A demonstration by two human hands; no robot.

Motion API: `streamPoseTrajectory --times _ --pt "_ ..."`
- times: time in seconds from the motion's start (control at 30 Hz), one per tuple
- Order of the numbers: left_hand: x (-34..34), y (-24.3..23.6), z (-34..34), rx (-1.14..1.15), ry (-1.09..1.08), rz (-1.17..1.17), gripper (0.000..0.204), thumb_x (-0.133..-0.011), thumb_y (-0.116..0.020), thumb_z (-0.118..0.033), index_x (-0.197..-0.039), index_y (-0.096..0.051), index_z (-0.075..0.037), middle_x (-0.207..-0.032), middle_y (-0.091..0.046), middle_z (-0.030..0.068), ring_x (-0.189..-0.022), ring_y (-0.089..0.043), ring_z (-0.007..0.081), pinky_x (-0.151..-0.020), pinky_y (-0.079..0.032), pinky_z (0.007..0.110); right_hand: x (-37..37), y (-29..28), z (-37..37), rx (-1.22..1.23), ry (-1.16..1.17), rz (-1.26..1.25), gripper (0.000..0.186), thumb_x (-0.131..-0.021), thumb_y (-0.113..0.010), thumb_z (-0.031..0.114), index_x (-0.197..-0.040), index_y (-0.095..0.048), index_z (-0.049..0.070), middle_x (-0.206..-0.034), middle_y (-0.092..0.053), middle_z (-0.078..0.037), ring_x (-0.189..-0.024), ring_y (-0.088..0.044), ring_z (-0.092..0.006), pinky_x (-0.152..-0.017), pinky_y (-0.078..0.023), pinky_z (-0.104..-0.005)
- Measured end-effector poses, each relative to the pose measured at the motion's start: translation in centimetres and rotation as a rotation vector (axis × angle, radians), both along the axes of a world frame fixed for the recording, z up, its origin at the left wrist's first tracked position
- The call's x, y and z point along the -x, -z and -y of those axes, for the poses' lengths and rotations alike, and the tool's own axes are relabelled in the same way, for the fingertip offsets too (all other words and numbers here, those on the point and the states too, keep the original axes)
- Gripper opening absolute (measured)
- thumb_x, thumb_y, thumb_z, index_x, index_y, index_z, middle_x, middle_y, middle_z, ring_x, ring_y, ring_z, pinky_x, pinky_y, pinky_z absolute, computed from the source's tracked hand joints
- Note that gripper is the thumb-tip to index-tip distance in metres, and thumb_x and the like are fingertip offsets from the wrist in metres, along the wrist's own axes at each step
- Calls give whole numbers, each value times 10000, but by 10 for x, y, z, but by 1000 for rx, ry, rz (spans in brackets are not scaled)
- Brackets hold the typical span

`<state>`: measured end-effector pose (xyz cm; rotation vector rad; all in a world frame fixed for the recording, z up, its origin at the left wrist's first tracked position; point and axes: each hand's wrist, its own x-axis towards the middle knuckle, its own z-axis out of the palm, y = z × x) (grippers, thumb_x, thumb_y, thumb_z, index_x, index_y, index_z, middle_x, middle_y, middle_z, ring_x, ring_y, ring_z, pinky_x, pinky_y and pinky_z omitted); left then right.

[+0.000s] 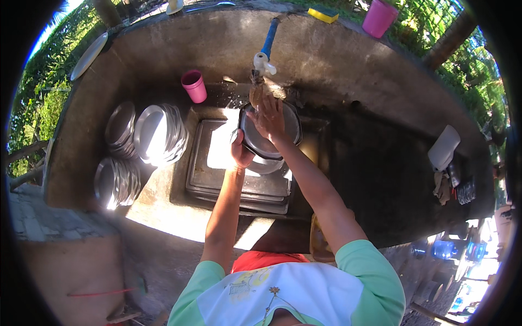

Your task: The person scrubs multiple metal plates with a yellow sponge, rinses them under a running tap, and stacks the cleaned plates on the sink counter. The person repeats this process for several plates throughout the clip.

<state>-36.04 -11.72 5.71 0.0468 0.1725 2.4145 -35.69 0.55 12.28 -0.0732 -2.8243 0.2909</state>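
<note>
The roundish plate, with no clear long axis, lies just below the tap, the left hand gripping its near-left rim, the right hand, nearer the tap, spread flat over its face.

Left fingers hold a metal dish, right fingers over it, near a tap.
</note>
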Motion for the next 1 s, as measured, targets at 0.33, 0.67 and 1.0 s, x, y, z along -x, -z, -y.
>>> streamPoseTrajectory --times 0.33,0.67,1.0 --pt "23 4 72 778 -296 96 398 -874 -550 -327 -1123 -528 -17 -1065 -599 98 -966 -578 211 -824 -484 358 17 26 -46 939 16 438 402 -877 -512 305 -1143 -506 4 -1078 -591 -121 -922 -599 -232 -812 -480 -397" --pt "19 -29 -42 1940 -450 -1833 650 -856 -423 -478 -1354 -305 -77 -1393 -286 175 -1309 -186 393 -1030 -165 552 -13 64 -38 2233 99 -58 168 -833 -552 30 -984 -604 -22 -828 -616 -52 -695 -592 -155 -646 -492 -269" --pt "59 -7 42 207 88 -90 455 -834 -502 -358 -1080 -535 24 -1067 -599 147 -994 -560 281 -889 -418 472 -50 -17 0 146 -505 84 367 -786 -620 269 -1134 -567 163 -1111 -600 -56 -1049 -561 -205 -878 -422 -386"
